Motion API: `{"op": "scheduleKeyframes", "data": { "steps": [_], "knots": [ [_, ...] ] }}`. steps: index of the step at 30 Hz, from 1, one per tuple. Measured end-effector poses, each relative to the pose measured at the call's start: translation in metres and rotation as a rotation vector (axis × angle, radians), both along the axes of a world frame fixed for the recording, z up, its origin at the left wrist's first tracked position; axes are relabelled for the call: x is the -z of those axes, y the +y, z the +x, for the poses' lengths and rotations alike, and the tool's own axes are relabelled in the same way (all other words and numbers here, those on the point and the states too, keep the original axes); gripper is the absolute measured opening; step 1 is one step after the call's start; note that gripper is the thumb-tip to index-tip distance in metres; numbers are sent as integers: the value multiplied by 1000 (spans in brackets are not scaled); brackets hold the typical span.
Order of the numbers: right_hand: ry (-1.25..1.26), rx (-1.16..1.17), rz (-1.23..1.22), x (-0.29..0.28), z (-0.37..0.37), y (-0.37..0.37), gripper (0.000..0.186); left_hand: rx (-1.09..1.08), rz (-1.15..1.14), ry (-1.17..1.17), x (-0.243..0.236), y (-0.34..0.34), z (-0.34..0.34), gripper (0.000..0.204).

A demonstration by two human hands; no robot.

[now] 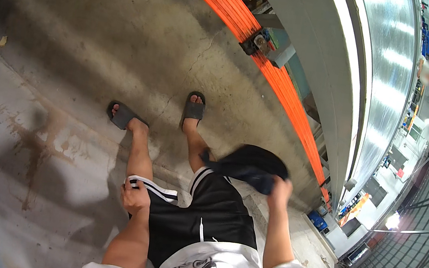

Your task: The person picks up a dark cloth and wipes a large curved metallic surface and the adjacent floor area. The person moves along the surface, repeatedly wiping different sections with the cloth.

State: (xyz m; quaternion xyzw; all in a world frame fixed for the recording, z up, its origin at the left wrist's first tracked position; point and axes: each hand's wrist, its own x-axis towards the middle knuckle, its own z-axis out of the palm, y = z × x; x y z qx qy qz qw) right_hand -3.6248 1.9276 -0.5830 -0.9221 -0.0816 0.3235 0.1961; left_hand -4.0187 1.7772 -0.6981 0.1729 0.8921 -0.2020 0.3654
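Head view: at one o'clock from the shorts [226,205], a cloth [249,164] is gripped in the right hand [280,190]; shaking is suggested, firm hold called for. Left hand [136,198], nine o'clock: grip cannot be told.

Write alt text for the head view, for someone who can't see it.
A person's right hand holds a dark, cloth-like item, partly blurred; the left hand touches the striped hem of the black shorts. The person wears dark slides on a concrete floor, with long orange strips running past.
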Motion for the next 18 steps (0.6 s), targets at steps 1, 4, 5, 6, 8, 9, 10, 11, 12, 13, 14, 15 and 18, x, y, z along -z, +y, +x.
{"op": "scheduleKeyframes", "data": {
  "steps": [1,4,5,6,8,9,10,11,12,13,14,15,18],
  "knots": [
    [-76,34,279,-14,43,-30,32,-11,-15,6,1,-3,-1,51],
    [-532,193,628,-45,127,-56,37,-13,-48,0,0,0,-7,50],
    [-371,291,717,-49,128,-29,38,-2,-32,12,0,1,-8,50],
    [-290,243,738,-40,119,7,39,21,-19,15,-2,-1,-9,50],
    [-157,-64,613,18,56,88,40,68,-6,8,-3,2,-8,51],
    [-84,-271,484,52,7,119,41,89,-15,4,-5,4,-7,51],
    [19,-548,336,79,-56,136,42,109,-20,11,-6,8,-9,52],
    [159,-899,217,94,-127,143,43,97,1,25,-3,12,-12,52],
    [365,-1252,130,98,-200,134,44,86,11,41,-3,5,-16,52],
    [565,-1531,45,90,-258,117,46,74,23,40,-6,2,-16,52],
    [706,-1714,-12,73,-307,101,47,60,3,48,-8,4,-14,52],
    [668,-1881,-63,46,-340,97,53,78,5,8,-8,3,-14,53],
    [774,-1813,433,5,-328,106,66,22,-24,-40,-13,8,-17,56]
  ]
}}
